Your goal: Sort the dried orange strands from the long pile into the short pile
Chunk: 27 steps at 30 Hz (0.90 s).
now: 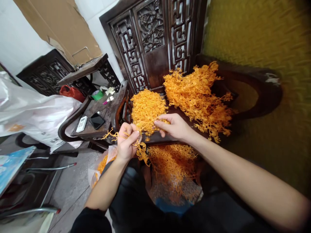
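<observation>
My left hand [127, 142] is closed around an orange branching plastic sprig [142, 152], whose thin stems stick out on both sides of the fist. At the front edge of a heap of small orange pieces [148, 105], my right hand [171, 126] pinches with thumb and fingers. What lies in that pinch is too small to make out against the orange heap. Right of the heap, a large bushy pile of orange sprigs [196, 94] rests on the same dark wooden seat. More thin orange stems [172, 161] lie below the seat, between my legs.
A carved wooden chair back [155, 64] stands behind the heaps. To the left, a side table holds a phone [97, 120], a white remote [82, 124] and green tape [97, 94]. A bag with orange pieces [103, 165] sits on the floor; white plastic bags [48, 113] are farther left.
</observation>
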Available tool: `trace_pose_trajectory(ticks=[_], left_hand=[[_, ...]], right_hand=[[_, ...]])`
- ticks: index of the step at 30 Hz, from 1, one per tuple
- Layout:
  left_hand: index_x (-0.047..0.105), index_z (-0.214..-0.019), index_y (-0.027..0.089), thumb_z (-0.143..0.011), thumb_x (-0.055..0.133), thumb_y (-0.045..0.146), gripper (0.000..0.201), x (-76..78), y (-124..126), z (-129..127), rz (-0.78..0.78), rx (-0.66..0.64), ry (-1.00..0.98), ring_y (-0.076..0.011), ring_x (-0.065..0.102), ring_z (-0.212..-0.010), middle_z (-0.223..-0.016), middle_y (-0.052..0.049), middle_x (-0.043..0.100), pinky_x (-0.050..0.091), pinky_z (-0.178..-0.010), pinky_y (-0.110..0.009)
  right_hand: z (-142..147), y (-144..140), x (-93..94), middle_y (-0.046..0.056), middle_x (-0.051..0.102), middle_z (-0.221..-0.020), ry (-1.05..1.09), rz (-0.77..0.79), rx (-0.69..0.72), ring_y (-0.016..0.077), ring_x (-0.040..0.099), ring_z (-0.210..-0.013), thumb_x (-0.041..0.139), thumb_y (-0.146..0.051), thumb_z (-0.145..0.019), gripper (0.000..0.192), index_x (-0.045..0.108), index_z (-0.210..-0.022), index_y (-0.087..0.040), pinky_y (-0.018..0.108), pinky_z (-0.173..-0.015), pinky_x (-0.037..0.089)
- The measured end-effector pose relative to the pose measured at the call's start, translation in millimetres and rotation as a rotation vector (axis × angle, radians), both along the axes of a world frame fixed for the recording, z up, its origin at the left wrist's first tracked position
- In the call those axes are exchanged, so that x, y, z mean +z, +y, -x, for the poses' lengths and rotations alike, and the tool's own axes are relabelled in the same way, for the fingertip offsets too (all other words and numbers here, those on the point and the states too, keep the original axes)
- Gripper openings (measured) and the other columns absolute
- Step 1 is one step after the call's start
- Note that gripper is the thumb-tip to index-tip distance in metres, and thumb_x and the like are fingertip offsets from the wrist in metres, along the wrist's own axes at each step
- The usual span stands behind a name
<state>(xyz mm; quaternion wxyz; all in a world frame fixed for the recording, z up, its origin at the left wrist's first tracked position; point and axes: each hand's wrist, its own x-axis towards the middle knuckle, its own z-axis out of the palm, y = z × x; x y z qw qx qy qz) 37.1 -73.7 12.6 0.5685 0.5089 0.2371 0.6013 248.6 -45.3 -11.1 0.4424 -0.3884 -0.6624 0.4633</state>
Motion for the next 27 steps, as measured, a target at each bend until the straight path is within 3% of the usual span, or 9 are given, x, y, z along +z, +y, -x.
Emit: trace_pose_trajectory(ticks=[3, 5, 7, 12, 16, 19, 24, 26, 27], left_hand=[[0.034, -0.073, 0.020, -0.081, 0.077, 0.015, 0.044, 6.0, -6.0, 5.4, -0.078, 0.004, 0.006, -0.0052, 0.040, -0.046, -0.066, 0.006, 0.050, 0.033, -0.042, -0.016], [0.035, -0.073, 0.020, -0.082, 0.077, 0.017, 0.042, 5.4, -8.8, 12.5, -0.137, 0.010, 0.072, -0.0056, 0.042, -0.048, -0.067, 0.005, 0.052, 0.035, -0.045, -0.018], [0.039, -0.073, 0.019, -0.083, 0.076, 0.017, 0.039, 1.1, -9.9, 19.8, -0.207, 0.027, 0.202, -0.0070, 0.047, -0.054, -0.070, 0.003, 0.055, 0.039, -0.051, -0.020], [0.043, -0.075, 0.019, -0.086, 0.070, 0.006, 0.032, -6.4, -9.3, 27.2, -0.419, -0.069, 0.464, -0.0093, 0.053, -0.065, -0.074, 0.001, 0.059, 0.041, -0.061, -0.022], [0.043, -0.076, 0.020, -0.088, 0.068, 0.005, 0.031, -2.7, -9.2, 25.4, -0.451, -0.164, 0.510, -0.0092, 0.053, -0.064, -0.076, 0.001, 0.059, 0.041, -0.060, -0.023], [0.041, -0.075, 0.020, -0.089, 0.069, 0.009, 0.033, -1.7, -9.0, 24.8, -0.426, -0.186, 0.523, -0.0094, 0.052, -0.064, -0.074, 0.001, 0.058, 0.041, -0.060, -0.023], [0.040, -0.075, 0.020, -0.091, 0.069, 0.012, 0.033, -3.1, -6.7, 26.4, -0.330, -0.200, 0.543, -0.0085, 0.052, -0.064, -0.076, 0.001, 0.058, 0.040, -0.061, -0.022], [0.039, -0.074, 0.019, -0.091, 0.069, 0.012, 0.035, -2.7, -5.7, 27.6, -0.334, -0.252, 0.587, -0.0084, 0.052, -0.065, -0.075, 0.001, 0.057, 0.039, -0.061, -0.023], [0.038, -0.072, 0.019, -0.090, 0.069, 0.012, 0.037, -2.2, -5.3, 28.4, -0.338, -0.283, 0.611, -0.0083, 0.051, -0.064, -0.074, 0.001, 0.057, 0.039, -0.061, -0.023]], right_hand=[[-22.7, 19.3, -8.1, 0.009, 0.075, -0.083, -0.381, -0.321, -0.311, 0.0191, 0.066, -0.074, 0.059, -0.027, -0.091, 0.020, 0.072, -0.081, -0.016, 0.033, -0.075, 0.048], [-37.3, 29.3, -10.0, 0.009, 0.074, -0.077, -0.474, -0.255, -0.446, 0.0200, 0.065, -0.071, 0.058, -0.026, -0.090, 0.020, 0.072, -0.080, -0.016, 0.034, -0.073, 0.047], [-44.6, 31.4, -8.5, 0.005, 0.070, -0.063, -0.417, -0.044, -0.472, 0.0155, 0.056, -0.054, 0.061, -0.030, -0.090, 0.019, 0.070, -0.080, -0.017, 0.030, -0.060, 0.043], [-31.4, 11.0, -0.3, 0.002, 0.066, -0.056, 0.064, 0.290, -0.272, 0.0071, 0.043, -0.039, 0.079, -0.033, -0.077, 0.024, 0.060, -0.074, -0.019, 0.022, -0.040, 0.025], [-22.0, -0.2, 6.1, 0.000, 0.065, -0.064, 0.293, 0.458, 0.028, 0.0072, 0.047, -0.041, 0.080, -0.030, -0.077, 0.031, 0.072, -0.104, -0.016, 0.020, -0.036, 0.018], [-22.7, -1.5, 10.4, -0.003, 0.064, -0.070, 0.348, 0.503, 0.175, 0.0044, 0.042, -0.041, 0.079, -0.037, -0.083, 0.046, 0.071, -0.124, -0.018, 0.020, -0.035, 0.015], [-16.1, -1.5, 8.5, -0.008, 0.049, -0.054, 0.166, 0.568, 0.431, 0.0034, 0.032, -0.039, 0.079, -0.060, -0.080, 0.050, 0.074, -0.102, -0.015, 0.019, -0.037, 0.016], [-14.0, 3.4, 4.6, -0.008, 0.047, -0.053, 0.116, 0.509, 0.332, 0.0042, 0.035, -0.042, 0.084, -0.054, -0.077, 0.043, 0.072, -0.089, -0.015, 0.019, -0.039, 0.020], [-15.1, 7.7, 2.8, -0.007, 0.049, -0.054, 0.143, 0.459, 0.180, 0.0045, 0.038, -0.043, 0.086, -0.050, -0.076, 0.039, 0.069, -0.083, -0.016, 0.019, -0.040, 0.022]])
